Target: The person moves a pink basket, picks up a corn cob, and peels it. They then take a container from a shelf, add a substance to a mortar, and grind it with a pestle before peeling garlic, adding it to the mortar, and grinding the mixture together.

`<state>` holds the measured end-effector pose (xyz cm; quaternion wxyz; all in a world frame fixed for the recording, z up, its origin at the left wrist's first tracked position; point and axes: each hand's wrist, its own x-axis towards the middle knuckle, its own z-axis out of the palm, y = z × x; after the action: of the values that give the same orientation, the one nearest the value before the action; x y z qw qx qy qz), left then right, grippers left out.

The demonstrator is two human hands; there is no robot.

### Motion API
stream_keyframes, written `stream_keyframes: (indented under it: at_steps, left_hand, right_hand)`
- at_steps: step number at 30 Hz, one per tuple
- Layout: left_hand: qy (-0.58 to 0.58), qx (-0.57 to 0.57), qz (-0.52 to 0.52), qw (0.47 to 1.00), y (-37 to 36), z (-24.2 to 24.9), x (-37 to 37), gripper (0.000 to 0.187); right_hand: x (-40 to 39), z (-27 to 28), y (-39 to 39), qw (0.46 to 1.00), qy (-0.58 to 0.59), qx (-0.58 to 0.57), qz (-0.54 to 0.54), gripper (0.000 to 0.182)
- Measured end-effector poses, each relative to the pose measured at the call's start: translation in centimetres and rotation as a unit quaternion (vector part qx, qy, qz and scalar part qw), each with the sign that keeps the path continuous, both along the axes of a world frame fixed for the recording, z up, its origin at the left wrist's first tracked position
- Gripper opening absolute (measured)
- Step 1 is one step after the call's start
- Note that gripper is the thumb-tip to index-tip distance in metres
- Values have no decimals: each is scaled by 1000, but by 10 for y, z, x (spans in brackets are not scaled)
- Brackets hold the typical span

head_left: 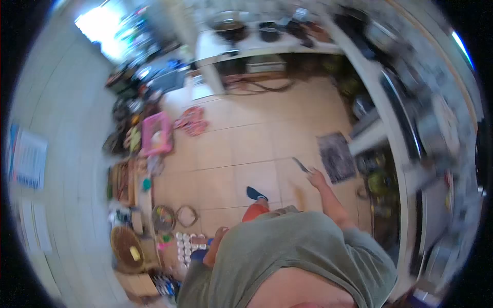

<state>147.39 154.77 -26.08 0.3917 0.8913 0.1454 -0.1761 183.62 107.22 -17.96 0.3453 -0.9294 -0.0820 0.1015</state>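
My right hand (316, 177) is closed around the handle of a knife (299, 164). The blade points forward and to the left, above the tiled floor. Down by my left side, next to the green shirt (280, 238), is my left hand (219, 236). It is partly covered and blurred, so its fingers and anything in them cannot be made out. One foot in a dark sock or shoe (255, 193) shows on the tiles ahead of me.
A dark mat (336, 156) lies near the right counter (393, 149). Along the left stand a pink basket (157, 133), a crumpled red-patterned cloth (192, 121) and a wicker basket (127, 249). Pots (269, 32) sit on the far counter.
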Motion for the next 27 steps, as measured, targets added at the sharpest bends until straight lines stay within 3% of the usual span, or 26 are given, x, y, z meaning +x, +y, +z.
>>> stream_keyframes:
  at_steps: [1,2,3,4,5,6,7,8,9,10,11,12,14,17,19,20,21,22,23,25,26,27]
  left_hand:
    - [48,-7,38,998,20,14,18,26]
    - [72,-13,72,995,37,35,38,23]
    - [80,-25,106,991,58,54,59,20]
    - [76,-46,141,986,80,69,82,17]
    - [63,-84,176,979,102,85,110,16]
    - [49,-144,225,962,131,71,128,15]
    - [32,-202,273,940,160,54,145,15]
    - [5,-312,383,869,188,43,170,14]
    - [16,-310,353,883,212,44,204,14]
    - [32,-368,352,860,230,45,234,13]
    - [50,-423,356,832,246,46,264,13]
    - [60,-418,340,840,251,53,296,13]
    - [-70,-206,270,938,241,78,365,16]
    - [-98,-262,276,920,238,101,453,20]
    - [-59,-165,181,968,251,86,485,26]
    - [-33,-301,176,937,258,83,498,30]
    - [-63,-7,47,997,276,19,497,28]
    - [-2,-72,26,997,292,21,505,28]
    - [37,-76,15,996,301,28,522,28]
    - [87,-89,25,992,324,43,559,27]
    - [101,-97,37,989,337,54,579,27]
    - [107,-104,53,987,352,62,601,27]
  right_hand:
    - [6,-31,-4,982,-98,-122,108,40]
    - [24,-23,1,897,-53,-352,261,36]
    - [22,-34,-4,980,49,-184,65,35]
    - [34,6,5,899,187,-347,192,29]
    - [39,-10,2,924,279,-257,50,28]
    - [36,-40,-17,913,363,-150,-108,27]
    - [33,-33,-23,909,367,-139,-139,27]
    - [32,-27,-25,911,345,-104,-202,27]
    - [35,-25,-22,907,322,-69,-264,30]
    - [38,-27,-16,898,326,-57,-289,30]
    - [45,-33,-12,914,282,-90,-278,25]
    - [51,-39,-8,925,238,-126,-267,21]
    - [69,-25,18,911,251,-172,-279,21]
    - [125,-19,63,897,270,-226,-268,21]
    - [184,-21,99,898,266,-252,-243,22]
    - [220,-21,119,903,257,-256,-232,22]
    - [263,-22,144,918,229,-233,-227,23]
    - [298,-30,165,931,204,-212,-216,24]
    - [335,-12,188,951,181,-232,-100,27]
    - [429,-1,249,965,129,-212,-84,29]
    - [472,-19,284,960,114,-175,-184,29]
    - [512,-25,310,977,36,-152,-144,29]
